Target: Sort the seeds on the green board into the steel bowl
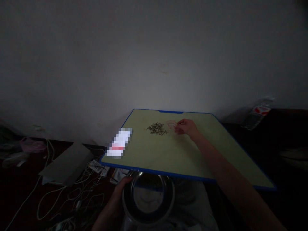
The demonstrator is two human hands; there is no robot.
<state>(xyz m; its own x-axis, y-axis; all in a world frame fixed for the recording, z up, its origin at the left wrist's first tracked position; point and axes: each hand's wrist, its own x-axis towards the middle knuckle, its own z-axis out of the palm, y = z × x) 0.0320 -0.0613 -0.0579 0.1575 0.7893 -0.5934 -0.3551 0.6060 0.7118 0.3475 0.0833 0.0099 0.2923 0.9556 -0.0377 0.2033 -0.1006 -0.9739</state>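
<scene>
My right hand (185, 127) reaches over the pale green board (154, 157), its fingers pinched on a thin, see-through piece with red lines (171, 124). The exact kind of this piece is too faint to tell. Just left of it lies a loose heap of small dark grains (157, 128). Below the board's front edge, my left hand (119, 191) grips a shiny round metal bowl (149, 195) by its left side. The board's edge covers the far part of the bowl's rim.
A lit phone (119, 143), blurred out, lies on the board's left side. Tangled white cables (77, 192) and a grey box (68, 162) are on the floor at left. A bottle with a red label (258, 114) tilts at right. The wall (154, 64) stands behind.
</scene>
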